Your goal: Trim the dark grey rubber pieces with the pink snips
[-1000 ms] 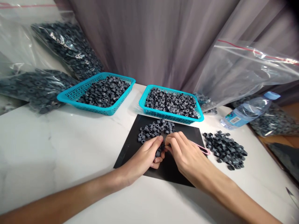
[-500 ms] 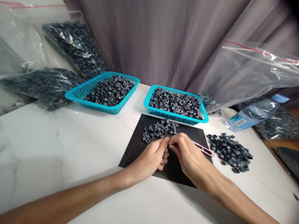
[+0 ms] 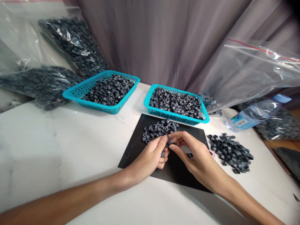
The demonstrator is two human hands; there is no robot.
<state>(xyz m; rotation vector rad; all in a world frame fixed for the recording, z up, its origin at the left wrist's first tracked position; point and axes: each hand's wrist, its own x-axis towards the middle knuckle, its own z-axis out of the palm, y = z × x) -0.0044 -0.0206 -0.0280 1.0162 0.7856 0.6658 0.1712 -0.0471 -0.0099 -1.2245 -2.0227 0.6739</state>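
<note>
Over the black mat (image 3: 131,150), my left hand (image 3: 154,153) is closed round small grey plastic pieces, one showing between its curled fingers. My right hand (image 3: 189,147) meets it at the fingertips, thumb and forefinger pinching a dark ring-like piece. Just behind the hands lies a small pile of grey pieces (image 3: 159,128) on the mat. A loose grey piece (image 3: 190,155) shows beneath my right palm. Part of a pink cutter (image 3: 212,153) sticks out beyond my right hand, the rest hidden behind it.
Two blue baskets (image 3: 100,107) (image 3: 175,118) of grey pieces stand at the back. Another pile (image 3: 231,153) lies right of the mat, near a water bottle (image 3: 255,114). Plastic bags of pieces (image 3: 77,47) flank the baskets, before a grey curtain (image 3: 145,40).
My right hand has opened its pinch wider and turned, now with a dark piece at its fingertips. A loose piece has come into view under it, and the pink cutter is more covered.
</note>
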